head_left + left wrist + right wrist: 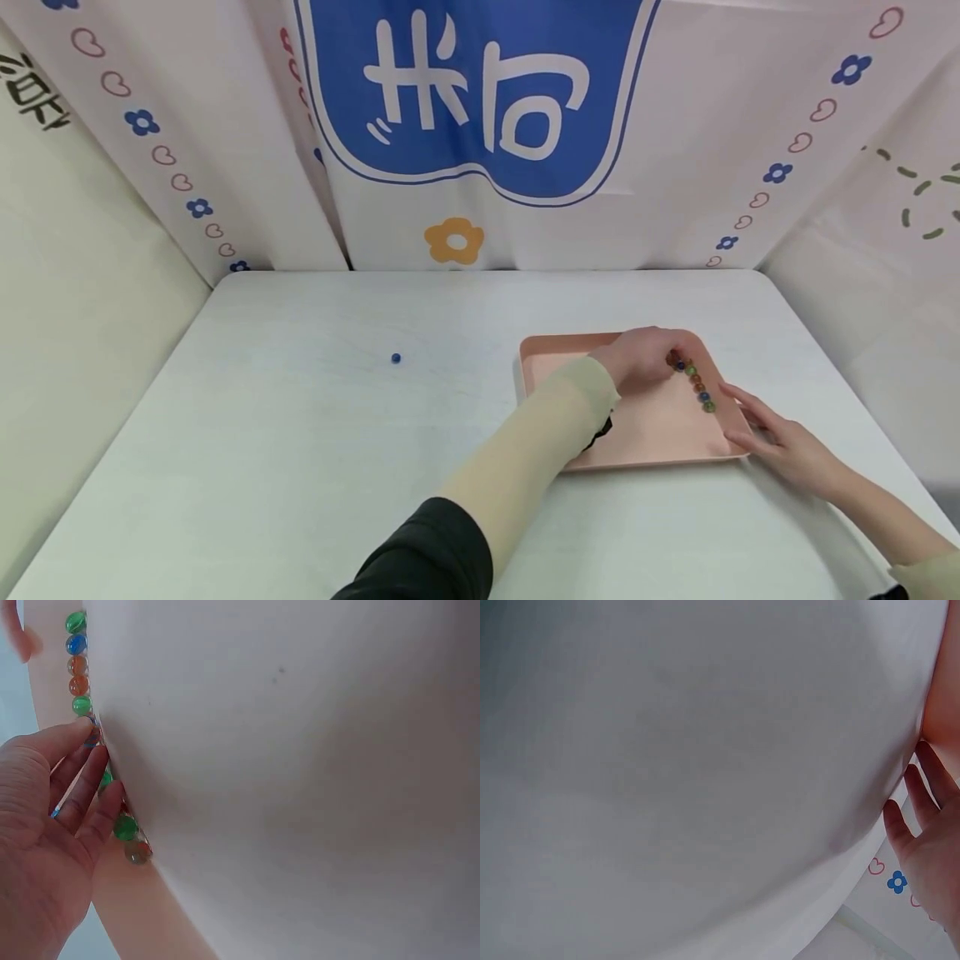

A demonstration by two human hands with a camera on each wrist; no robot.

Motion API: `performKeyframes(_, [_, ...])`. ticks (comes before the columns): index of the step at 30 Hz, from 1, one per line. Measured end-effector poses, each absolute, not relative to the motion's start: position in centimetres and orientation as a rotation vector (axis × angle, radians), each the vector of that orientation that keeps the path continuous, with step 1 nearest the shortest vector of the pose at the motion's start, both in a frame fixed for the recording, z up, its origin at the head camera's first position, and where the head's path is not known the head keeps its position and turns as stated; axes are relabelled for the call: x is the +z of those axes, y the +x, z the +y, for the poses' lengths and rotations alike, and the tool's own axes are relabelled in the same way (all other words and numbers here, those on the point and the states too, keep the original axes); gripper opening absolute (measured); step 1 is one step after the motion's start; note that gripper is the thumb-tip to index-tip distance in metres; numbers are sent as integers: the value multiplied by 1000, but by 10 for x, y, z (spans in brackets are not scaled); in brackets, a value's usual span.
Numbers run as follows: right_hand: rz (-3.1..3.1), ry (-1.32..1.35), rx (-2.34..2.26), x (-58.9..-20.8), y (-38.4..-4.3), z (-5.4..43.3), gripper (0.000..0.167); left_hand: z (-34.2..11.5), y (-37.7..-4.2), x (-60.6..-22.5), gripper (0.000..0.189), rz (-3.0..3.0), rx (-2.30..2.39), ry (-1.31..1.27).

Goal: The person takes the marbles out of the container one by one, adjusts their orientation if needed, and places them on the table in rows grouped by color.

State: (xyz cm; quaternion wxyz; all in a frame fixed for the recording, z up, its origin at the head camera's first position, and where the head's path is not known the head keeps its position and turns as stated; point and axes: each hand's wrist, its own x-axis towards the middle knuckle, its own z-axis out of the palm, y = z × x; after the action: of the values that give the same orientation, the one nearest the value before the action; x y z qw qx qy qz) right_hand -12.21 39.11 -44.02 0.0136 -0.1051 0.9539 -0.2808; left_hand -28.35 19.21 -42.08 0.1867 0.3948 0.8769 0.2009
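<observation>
In the head view my left hand [647, 354] reaches over the far right part of a pink tray [637, 433]. A row of coloured glass marbles [697, 383] runs along the tray's right side. The left wrist view has my left hand [45, 817] at the middle of that row, thumb and fingertips pinching a bluish-brown marble [92, 735]. Green, orange and blue marbles lie above and below it, some partly hidden by the fingers. My right hand [783, 442] rests at the tray's right rim, fingers loosely extended; its fingertips [895, 814] show in the right wrist view.
One small blue marble [396, 358] lies apart on the white table [300, 433], left of the tray. A printed cloth [690, 125] hangs at the table's back edge, and pale side walls [75, 250] stand close on both sides.
</observation>
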Motion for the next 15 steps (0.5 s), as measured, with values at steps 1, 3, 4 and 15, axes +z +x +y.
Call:
performKeyframes(1, [2968,-321,-871,-440,-122,391,68,193,-284,-421,26,2477,548,1130])
performKeyframes(3, [2959,-308,-868,-440,-122,391,68,194,-283,-421,22,2485,521,1153])
performKeyframes(4, [2955,-302,-868,-440,-122,391,67,195,-283,-422,21,2480,520,1162])
performKeyframes(15, [2906,-273,-904,-438,-122,390,67,201,-279,-423,23,2427,568,1258])
